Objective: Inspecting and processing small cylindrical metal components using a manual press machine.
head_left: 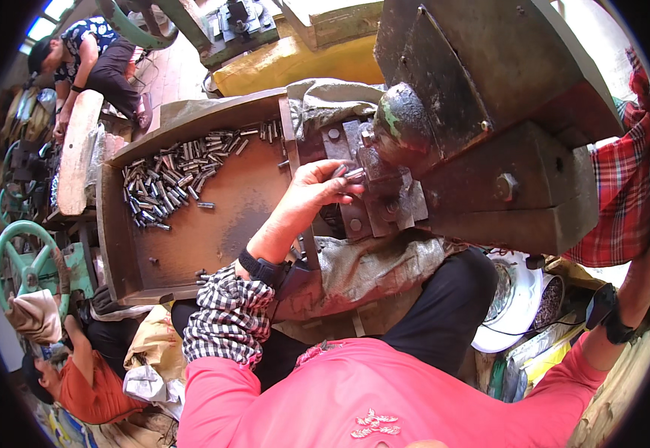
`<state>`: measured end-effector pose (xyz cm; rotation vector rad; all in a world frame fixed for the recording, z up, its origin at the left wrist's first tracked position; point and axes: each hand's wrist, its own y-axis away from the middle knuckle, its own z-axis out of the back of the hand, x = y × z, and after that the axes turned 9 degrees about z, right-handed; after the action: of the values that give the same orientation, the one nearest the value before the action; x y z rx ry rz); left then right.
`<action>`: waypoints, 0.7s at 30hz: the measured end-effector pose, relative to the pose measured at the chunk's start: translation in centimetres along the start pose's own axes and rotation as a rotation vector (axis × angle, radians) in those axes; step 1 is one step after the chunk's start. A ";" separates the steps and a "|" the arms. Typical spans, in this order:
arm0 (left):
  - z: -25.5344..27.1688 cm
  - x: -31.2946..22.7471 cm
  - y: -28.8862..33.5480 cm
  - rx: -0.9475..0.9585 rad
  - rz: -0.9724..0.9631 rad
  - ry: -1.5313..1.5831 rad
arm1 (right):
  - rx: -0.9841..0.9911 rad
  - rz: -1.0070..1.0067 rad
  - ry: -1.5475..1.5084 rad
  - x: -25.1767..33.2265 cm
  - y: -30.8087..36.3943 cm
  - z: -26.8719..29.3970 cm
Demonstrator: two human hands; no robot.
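My left hand (316, 188) is closed in a pinch on a small shiny metal cylinder (354, 173), right at the die block (386, 187) of a heavy, dark press (481, 149). A second metal piece seems to lie under the fingertips; the fingers partly cover it. To the left of this hand stands a shallow wooden tray (254, 196), with a pile of similar metal cylinders (162, 183) along its far and left sides. My right forearm (638, 287) reaches up at the far right beside a red plaid cloth (614, 194); the hand itself is hidden at the picture's dark rim.
Grey cloth (377, 269) hangs below the die. A white basin (515, 299) stands at the lower right. Left, a person in orange (97, 384) sits near a green handwheel (33, 272); another person (89, 60) bends over work at the upper left.
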<state>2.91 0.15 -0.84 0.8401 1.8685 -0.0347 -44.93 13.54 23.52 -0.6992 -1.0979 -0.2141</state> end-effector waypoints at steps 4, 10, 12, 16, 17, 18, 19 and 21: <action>-0.1 -0.1 -0.2 -0.059 0.040 0.037 | -0.008 0.017 0.027 -0.1 0.4 -0.1; -0.3 -0.3 -0.2 -0.102 0.041 0.059 | -0.018 0.043 0.064 -1.2 0.2 2.5; -0.1 0.1 -0.5 -0.113 0.025 0.035 | -0.021 0.055 0.076 -2.0 0.1 3.7; -0.7 0.6 -1.2 -0.139 0.031 -0.029 | -0.026 0.081 0.096 -3.2 -0.7 6.0; -0.8 0.5 -1.4 -0.142 0.023 -0.023 | -0.028 0.088 0.102 -3.6 -0.8 6.6; -0.8 0.5 -1.4 -0.146 0.019 -0.018 | -0.029 0.093 0.107 -3.3 -0.4 6.1; -0.8 0.5 -1.3 -0.145 0.020 -0.017 | -0.031 0.097 0.114 -3.0 0.0 5.4; -0.8 0.2 -1.1 -0.103 0.012 0.044 | -0.035 0.108 0.125 -2.2 0.6 3.5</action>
<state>1.58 -0.28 -1.02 0.7861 1.8893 0.0870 -48.25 15.73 22.28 -0.7639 -0.9368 -0.1826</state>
